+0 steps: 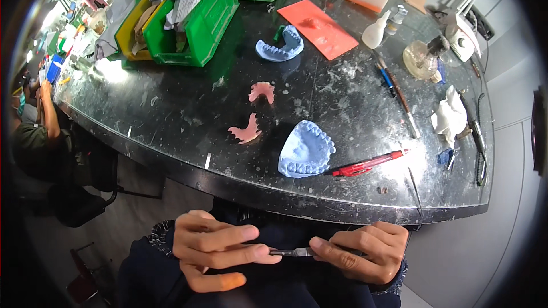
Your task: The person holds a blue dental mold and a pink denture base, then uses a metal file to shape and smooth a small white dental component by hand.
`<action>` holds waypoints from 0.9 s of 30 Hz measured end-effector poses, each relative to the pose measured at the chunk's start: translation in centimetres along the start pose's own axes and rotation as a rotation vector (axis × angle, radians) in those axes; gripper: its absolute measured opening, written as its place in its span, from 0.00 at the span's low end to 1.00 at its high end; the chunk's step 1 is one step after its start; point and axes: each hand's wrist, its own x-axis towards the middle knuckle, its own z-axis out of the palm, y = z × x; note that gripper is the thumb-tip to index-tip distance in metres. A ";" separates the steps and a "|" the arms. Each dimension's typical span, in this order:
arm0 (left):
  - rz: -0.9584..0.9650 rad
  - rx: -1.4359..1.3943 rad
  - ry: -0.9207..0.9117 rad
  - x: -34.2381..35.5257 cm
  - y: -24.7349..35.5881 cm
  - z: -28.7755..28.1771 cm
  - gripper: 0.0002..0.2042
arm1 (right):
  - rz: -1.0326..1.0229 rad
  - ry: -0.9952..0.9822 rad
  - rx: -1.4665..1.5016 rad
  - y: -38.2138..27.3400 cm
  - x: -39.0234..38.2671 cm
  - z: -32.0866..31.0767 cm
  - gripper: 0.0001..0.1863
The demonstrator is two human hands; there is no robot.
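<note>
My left hand (220,251) is in front of the table edge, its fingertips on the dark end of a slim knife-like tool (288,252). Thumb and fingers of my right hand (362,251) pinch the tool's bright metal part from the other side; its far end is hidden in that hand. A fingertip of my left hand is stained orange. On the table beyond stand a blue dental cast (299,148) with teeth and a second, horseshoe-shaped blue cast (279,48). Two pink denture base pieces (262,92), (246,130) lie to the left of the nearer cast.
A red pen (368,164) and a thin metal probe (414,185) lie right of the cast. Farther back are a pink wax sheet (319,28), a glass burner (421,60), brushes (399,94), crumpled tissue (450,117) and green bins (197,28). Another person (40,131) sits far left.
</note>
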 end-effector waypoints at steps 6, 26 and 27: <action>-0.053 0.057 0.116 -0.1 0.5 0.4 0.30 | 0.004 -0.009 -0.011 -0.1 0.2 -0.4 0.20; -0.884 -0.513 0.154 -1.0 1.9 0.3 0.41 | 0.285 0.186 0.236 -1.7 0.7 3.6 0.14; -0.920 -0.629 0.250 -1.1 2.1 1.1 0.39 | 0.328 0.158 0.347 -1.9 0.8 4.1 0.15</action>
